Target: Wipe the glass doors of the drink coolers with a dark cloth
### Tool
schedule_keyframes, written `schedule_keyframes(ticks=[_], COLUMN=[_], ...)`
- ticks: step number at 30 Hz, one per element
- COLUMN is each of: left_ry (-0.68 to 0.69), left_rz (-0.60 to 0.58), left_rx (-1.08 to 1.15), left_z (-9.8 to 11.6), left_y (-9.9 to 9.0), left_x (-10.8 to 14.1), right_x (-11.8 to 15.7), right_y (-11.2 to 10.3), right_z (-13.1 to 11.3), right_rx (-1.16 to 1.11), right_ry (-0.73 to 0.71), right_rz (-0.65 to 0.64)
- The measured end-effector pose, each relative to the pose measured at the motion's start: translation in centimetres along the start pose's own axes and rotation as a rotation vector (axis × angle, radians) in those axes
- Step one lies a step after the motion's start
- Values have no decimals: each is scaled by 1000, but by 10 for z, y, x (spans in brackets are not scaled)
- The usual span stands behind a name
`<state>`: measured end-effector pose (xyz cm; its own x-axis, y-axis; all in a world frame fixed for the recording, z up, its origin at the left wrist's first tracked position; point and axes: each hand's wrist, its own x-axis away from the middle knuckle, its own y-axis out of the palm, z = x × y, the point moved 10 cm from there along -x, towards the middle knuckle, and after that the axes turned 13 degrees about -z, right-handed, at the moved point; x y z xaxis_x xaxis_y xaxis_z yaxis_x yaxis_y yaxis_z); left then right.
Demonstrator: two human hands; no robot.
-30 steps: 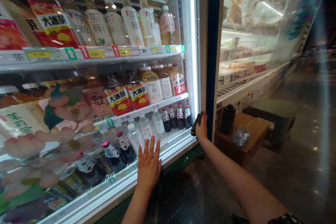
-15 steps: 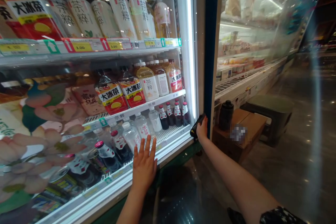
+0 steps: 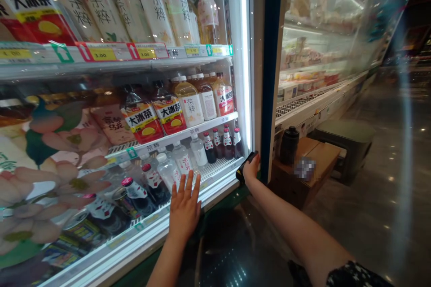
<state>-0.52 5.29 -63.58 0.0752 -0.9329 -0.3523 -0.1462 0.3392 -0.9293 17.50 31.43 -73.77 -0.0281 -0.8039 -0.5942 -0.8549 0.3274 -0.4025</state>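
My left hand (image 3: 185, 208) lies flat with its fingers spread, against or just in front of the cooler's glass door (image 3: 188, 125), low down near the bottom frame. Behind its fingertips, inside, stand clear bottles (image 3: 166, 168). At the door's lower right corner, my right hand (image 3: 251, 168) is wrapped round a black object with a yellow mark (image 3: 241, 172). That object sits against the door frame (image 3: 215, 197); its exact kind does not show. Dark bottles with red caps (image 3: 227, 141) stand behind the glass near it.
Tea bottles (image 3: 190, 103) fill the shelves above. A cardboard box (image 3: 316, 157) with a black bottle (image 3: 289, 143) on it stands on the floor to the right, beside a greenish-grey stool (image 3: 350, 139). An open chilled display (image 3: 310, 89) runs behind them.
My right hand has shifted a little left along the bottom corner of the frame, with the black object in it. My left hand has stayed almost in place.
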Motion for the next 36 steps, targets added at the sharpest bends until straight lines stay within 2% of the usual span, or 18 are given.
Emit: schedule_keyframes(ticks=[2, 4, 9, 11, 13, 15, 17, 20, 23, 27, 30, 33, 36], left_ry=[9, 14, 20, 28, 47, 77, 93, 46, -2, 0, -13, -21, -43], left_rz=[-2, -3, -7, -16, -21, -21, -20, -6, 19, 15, 12, 4, -7], left_rx=[-3, -9, -53, -85, -122, -156, -182, -198, -203, -224, -238, -253, -262], left_z=[0, 0, 1, -2, -6, -10, -17, -32, -43, -49, -56, -62, -69], left_y=[-1, -1, -6, -7, -8, -10, -12, -16, -17, -14, -14, -14, -14], left_x=[1, 2, 9, 14, 21, 30, 42, 61, 80, 96, 104, 110, 116], right_x=[13, 15, 1, 15, 42, 70, 82, 76, 75, 114, 135, 119, 101], right_y=[9, 14, -3, -10, -8, -4, -3, -1, 2, 18, 17, 6, 2], right_z=[-14, -33, -75, -88, -96, -94, -82, -74, -99, -147, -143, -126, -138], right_rx=[-17, -34, -64, -41, 16, 72, 82, 31, 6, 100, 142, 100, 41], right_ry=[19, 21, -47, -140, -280, -387, -401, -335, -324, -528, -598, -513, -460], right_rz=[-14, -31, -117, -197, -294, -351, -336, -259, -192, -300, -330, -260, -208])
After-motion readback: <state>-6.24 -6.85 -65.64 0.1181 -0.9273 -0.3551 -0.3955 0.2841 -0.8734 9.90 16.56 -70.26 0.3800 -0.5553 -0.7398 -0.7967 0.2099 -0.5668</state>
